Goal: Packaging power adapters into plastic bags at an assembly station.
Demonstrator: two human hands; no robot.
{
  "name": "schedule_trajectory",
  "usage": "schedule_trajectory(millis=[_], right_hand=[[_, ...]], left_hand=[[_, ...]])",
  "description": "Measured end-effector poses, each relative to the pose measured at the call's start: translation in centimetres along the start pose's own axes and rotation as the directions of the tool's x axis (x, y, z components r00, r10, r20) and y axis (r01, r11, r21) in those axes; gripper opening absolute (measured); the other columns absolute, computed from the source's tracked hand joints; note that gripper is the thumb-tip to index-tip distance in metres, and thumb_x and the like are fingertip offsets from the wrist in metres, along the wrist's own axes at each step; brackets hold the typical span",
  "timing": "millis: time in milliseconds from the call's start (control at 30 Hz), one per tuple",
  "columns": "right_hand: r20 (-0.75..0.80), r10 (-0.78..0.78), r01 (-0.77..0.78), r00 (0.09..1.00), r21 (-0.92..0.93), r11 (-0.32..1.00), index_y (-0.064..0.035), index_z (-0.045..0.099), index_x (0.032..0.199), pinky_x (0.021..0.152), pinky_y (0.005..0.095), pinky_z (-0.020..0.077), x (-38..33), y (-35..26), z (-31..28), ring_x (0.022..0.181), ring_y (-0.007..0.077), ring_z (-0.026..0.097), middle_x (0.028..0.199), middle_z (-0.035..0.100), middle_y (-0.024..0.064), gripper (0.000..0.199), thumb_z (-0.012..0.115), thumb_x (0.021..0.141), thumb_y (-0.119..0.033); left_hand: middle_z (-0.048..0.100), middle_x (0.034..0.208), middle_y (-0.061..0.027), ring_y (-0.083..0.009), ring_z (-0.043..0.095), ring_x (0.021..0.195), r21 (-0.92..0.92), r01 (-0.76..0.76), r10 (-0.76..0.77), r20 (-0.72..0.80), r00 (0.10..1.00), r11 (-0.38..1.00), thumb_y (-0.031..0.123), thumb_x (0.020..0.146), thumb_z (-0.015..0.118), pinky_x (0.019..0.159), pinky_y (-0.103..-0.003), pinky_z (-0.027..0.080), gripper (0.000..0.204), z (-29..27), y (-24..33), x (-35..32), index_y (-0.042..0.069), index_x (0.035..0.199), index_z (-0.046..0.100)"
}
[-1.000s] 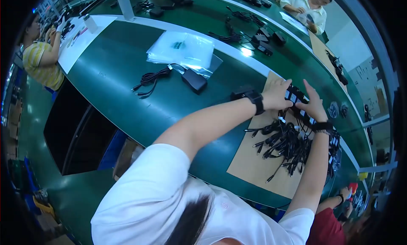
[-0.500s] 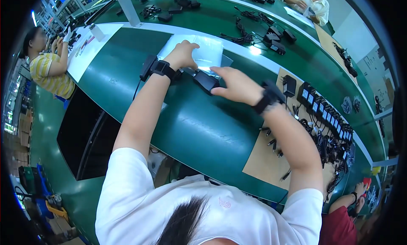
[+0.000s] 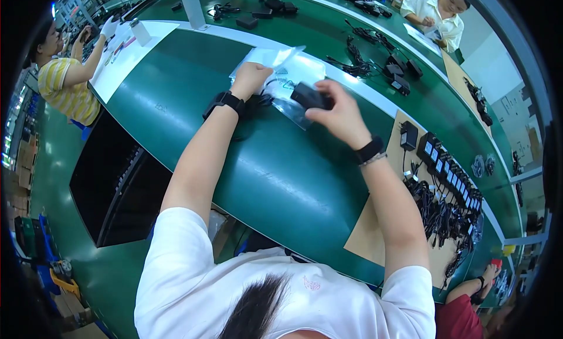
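Right hand [image 3: 345, 113]: thumb and fingers clamped on a black power adapter [image 3: 308, 97], its outline slightly blurred.
Adapter: held up in front of the clear plastic bags, at the far side of the bench, to the right of the left hand.
Left hand [image 3: 251, 79]: over the left part of the bags, fingers curled inward – whether they are closed on film or on cable, I cannot tell.
Cable [image 3: 257, 106]: a dark, loosely bunched lead just below the left hand, on its near side (partly hidden by the wrist).
Clear plastic bags [image 3: 306, 69]: a flat, shiny stack on the bench, with a flap of film raised at the far edge.
Green bench [image 3: 275, 181]: broad bare surface on the near side of the bags.
Cardboard sheet [image 3: 366, 236]: on the right part of the bench, beneath the right forearm.
Adapter row [image 3: 448, 169]: black blocks with pale labels, side by side along the far edge of the cardboard – a single adapter [image 3: 409, 135] stands just left of them.
Tangled leads [image 3: 433, 213]: heaped on the near side of the row.
Co-workers: one in yellow stripes [image 3: 61, 84] at far left, one in a pale shirt [image 3: 438, 16] at far right.
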State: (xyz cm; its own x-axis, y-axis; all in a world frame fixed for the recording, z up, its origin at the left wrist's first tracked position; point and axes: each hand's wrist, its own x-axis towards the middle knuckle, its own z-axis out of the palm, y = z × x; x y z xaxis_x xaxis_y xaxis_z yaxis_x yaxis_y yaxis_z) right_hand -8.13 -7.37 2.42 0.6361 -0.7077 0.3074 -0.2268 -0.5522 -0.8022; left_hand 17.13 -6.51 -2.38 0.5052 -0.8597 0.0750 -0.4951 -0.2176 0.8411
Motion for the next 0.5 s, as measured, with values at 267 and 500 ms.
schedule_trajectory(millis=[267,500], right_hand=[[-0.005,-0.230,0.229,0.973,-0.036,0.973,-0.0049,0.045,0.084,0.080,0.0306,0.0451,9.7,2.1,2.0,0.093,0.0245,0.055,0.107,0.058,0.0109,0.035,0.072,0.063,-0.001],[0.054,-0.149,0.157,0.987,-0.197,0.968,-0.0060,0.055,0.098,0.085,0.0371,0.0444,13.1,5.1,10.0,0.097,0.0339,0.056,0.101,0.060,0.0159,0.036,0.067,0.065,0.002]], left_hand=[[0.049,0.055,-0.0055,-0.0141,0.045,0.043,-0.476,0.318,-0.286,0.141,0.948,0.820,0.006,0.078,0.052,0.038,-0.027,0.030,0.019,-2.3,-1.3,0.8,0.001,0.059,0.052],[0.057,0.074,-0.0045,-0.0164,0.052,0.060,-0.743,0.422,-0.292,0.310,0.905,0.520,0.005,0.087,0.041,0.053,-0.030,0.043,0.014,-2.5,-2.5,1.2,0.001,0.092,0.054]])
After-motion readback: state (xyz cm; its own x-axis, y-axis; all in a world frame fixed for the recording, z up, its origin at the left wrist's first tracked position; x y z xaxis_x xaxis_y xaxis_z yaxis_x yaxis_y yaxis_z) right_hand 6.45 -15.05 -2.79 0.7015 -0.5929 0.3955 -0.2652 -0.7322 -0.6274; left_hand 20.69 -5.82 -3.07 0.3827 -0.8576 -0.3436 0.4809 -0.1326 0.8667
